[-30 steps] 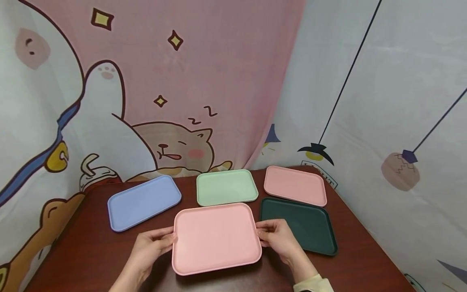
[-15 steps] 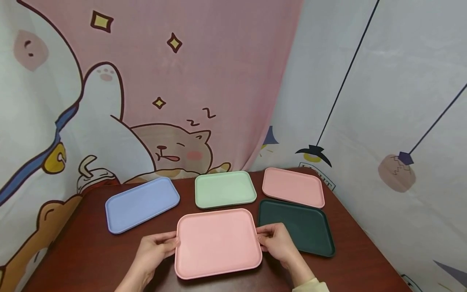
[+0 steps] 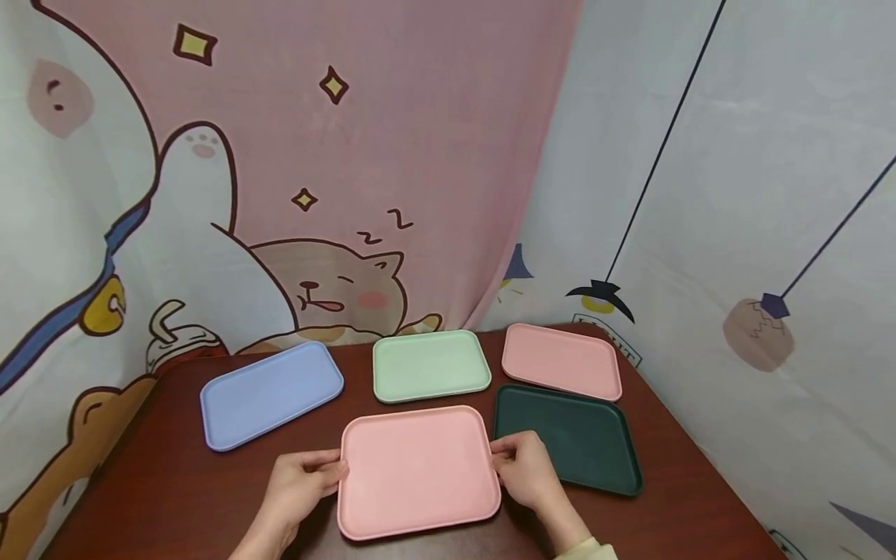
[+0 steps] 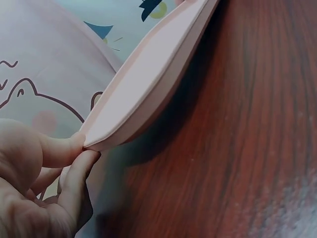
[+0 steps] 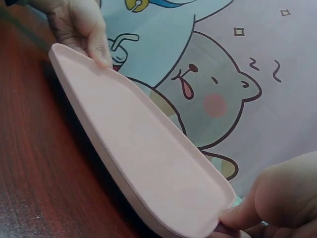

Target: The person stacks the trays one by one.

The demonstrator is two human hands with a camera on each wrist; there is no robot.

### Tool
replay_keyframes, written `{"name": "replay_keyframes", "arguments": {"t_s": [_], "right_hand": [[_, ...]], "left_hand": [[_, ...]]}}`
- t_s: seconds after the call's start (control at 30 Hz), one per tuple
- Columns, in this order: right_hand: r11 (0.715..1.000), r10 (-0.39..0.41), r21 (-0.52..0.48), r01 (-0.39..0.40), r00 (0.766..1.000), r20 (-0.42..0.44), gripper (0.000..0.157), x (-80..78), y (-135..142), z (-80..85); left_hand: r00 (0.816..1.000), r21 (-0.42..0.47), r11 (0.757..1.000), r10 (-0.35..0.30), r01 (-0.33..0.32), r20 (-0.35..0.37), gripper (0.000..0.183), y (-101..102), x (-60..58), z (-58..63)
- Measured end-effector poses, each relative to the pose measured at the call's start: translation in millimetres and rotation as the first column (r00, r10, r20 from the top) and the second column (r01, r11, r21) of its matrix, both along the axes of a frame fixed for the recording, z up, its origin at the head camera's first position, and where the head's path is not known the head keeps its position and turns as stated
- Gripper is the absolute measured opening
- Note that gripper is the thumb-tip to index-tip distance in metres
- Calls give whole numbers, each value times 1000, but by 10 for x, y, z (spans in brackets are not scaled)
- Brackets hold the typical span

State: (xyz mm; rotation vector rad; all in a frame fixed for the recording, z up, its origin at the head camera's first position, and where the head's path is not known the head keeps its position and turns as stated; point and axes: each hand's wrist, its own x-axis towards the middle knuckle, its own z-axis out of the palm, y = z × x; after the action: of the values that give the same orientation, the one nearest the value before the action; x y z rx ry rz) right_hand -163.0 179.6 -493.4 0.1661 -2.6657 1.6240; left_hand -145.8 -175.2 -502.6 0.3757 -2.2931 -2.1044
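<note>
A pink tray [image 3: 420,473] with rounded corners and a low rim hangs just above the table, tilted a little toward the head camera. My left hand [image 3: 297,486] pinches its left short side, thumb over the rim and fingers beneath, as the left wrist view of the tray [image 4: 148,82] shows. On the opposite short side, my right hand [image 3: 528,470] grips the rim the same way; most of its fingers are hidden under the tray. The right wrist view has the tray [image 5: 133,144] with both hands at its ends. A dark shadow lies under it.
Behind the held tray lie a blue tray [image 3: 273,395] at left, a light green tray [image 3: 432,365] in the middle and another pink tray [image 3: 562,360] at right. A dark green tray [image 3: 574,439] is beside my right hand. Printed curtains [image 3: 434,117] border the brown table [image 3: 168,482].
Both hands and the held pink tray have shifted slightly down in the head view, its left end slightly right. The grip is unchanged, and the other trays keep their places on the table.
</note>
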Motion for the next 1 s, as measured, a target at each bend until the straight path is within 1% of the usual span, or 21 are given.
{"name": "replay_keyframes", "arguments": {"t_s": [0.17, 0.3, 0.4, 0.5, 0.7, 0.87, 1.0], "right_hand": [[990, -30, 136, 44, 994, -105, 20, -13, -63, 6], [980, -36, 189, 66, 987, -156, 20, -4, -112, 6], [974, -41, 211, 79, 983, -180, 19, 3, -143, 0], [971, -41, 226, 82, 983, -180, 18, 1, -171, -15], [969, -40, 236, 76, 988, -152, 19, 6, -209, -22], [967, -44, 241, 84, 985, -169, 21, 18, -219, -9], [962, -49, 257, 95, 982, -181, 21, 21, -213, 1]], "left_hand": [[1000, -43, 999, 2, -3, -20, 26, -5, -13, -18], [999, -90, 996, 0, -3, -34, 23, -4, -11, -27], [999, -131, 991, -8, 2, -46, 21, -3, -11, -32], [998, -177, 984, -15, 4, -59, 19, -6, -10, -34], [994, -291, 957, -29, -2, -101, 16, 0, -20, -25], [994, -312, 950, -32, -2, -104, 16, 2, -14, -22], [994, -341, 940, -30, -6, -100, 16, -2, -8, -22]]}}
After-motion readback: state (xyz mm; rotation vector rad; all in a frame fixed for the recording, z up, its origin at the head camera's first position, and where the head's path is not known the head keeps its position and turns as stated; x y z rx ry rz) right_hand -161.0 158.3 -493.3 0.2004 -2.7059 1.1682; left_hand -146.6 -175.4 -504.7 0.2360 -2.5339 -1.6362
